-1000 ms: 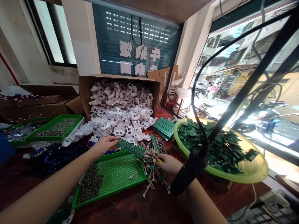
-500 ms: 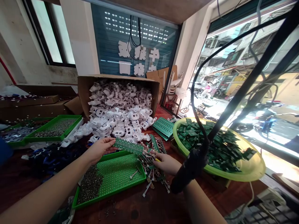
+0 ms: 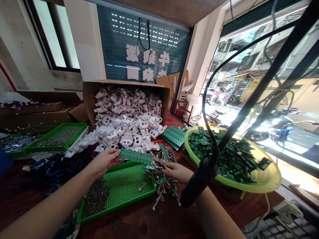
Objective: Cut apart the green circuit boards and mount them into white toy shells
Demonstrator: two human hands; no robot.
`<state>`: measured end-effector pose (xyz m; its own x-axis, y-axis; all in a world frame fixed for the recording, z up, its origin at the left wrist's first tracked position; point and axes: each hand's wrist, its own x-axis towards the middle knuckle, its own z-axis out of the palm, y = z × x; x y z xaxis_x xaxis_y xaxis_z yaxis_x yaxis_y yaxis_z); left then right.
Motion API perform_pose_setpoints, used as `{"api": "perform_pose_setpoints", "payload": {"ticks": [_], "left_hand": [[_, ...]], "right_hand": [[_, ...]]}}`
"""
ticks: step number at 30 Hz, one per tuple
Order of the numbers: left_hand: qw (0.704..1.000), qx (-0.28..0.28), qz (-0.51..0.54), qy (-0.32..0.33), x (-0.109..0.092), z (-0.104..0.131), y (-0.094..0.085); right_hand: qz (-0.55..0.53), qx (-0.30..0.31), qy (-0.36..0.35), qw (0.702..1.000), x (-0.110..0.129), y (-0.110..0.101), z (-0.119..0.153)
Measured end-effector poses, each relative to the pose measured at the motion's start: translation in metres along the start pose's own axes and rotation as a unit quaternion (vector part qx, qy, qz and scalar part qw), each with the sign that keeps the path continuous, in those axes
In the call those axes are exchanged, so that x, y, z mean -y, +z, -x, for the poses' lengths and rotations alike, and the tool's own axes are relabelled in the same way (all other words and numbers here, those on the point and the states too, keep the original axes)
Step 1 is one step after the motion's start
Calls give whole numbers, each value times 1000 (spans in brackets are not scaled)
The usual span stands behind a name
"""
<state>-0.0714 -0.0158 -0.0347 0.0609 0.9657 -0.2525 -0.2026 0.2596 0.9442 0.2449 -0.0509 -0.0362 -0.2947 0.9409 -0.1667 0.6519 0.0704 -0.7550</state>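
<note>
While your left hand pinches one green board strip by its left end in the head view, your right hand closes round one yellow-handled tool near its right end. The strip shows along the far edge of one green tray. One yellow tub stands right; far, one carton spills countless white housings.

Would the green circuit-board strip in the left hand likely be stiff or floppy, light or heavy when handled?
The green circuit-board strip is probably stiff, as it looks nearly straight along its length. It seems light, since the left hand pinches it at one end. Its far end might snag if pushed, with wired parts heaped close by.
</note>
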Motion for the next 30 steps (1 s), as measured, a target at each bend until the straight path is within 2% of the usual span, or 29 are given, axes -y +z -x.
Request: {"api": "perform_pose_setpoints", "payload": {"ticks": [5, 11, 20, 26, 30], "left_hand": [[1000, 4, -9, -1, 2, 1, 3], [1000, 27, -8, 8, 1, 5, 7], [997, 53, -34, 37, -5, 26, 19], [980, 5, -158, 121, 0, 42, 35], [971, 0, -184, 150, 8, 39, 33]], "right_hand": [[-8, 31, -19, 999, -2, -2, 1], [15, 24, -16, 999, 1, 1, 3], [104, -38, 0, 994, 12, 4, 9], [171, -76, 29, 982, 27, 10, 14], [191, -133, 21, 972, 32, 13, 18]]}}
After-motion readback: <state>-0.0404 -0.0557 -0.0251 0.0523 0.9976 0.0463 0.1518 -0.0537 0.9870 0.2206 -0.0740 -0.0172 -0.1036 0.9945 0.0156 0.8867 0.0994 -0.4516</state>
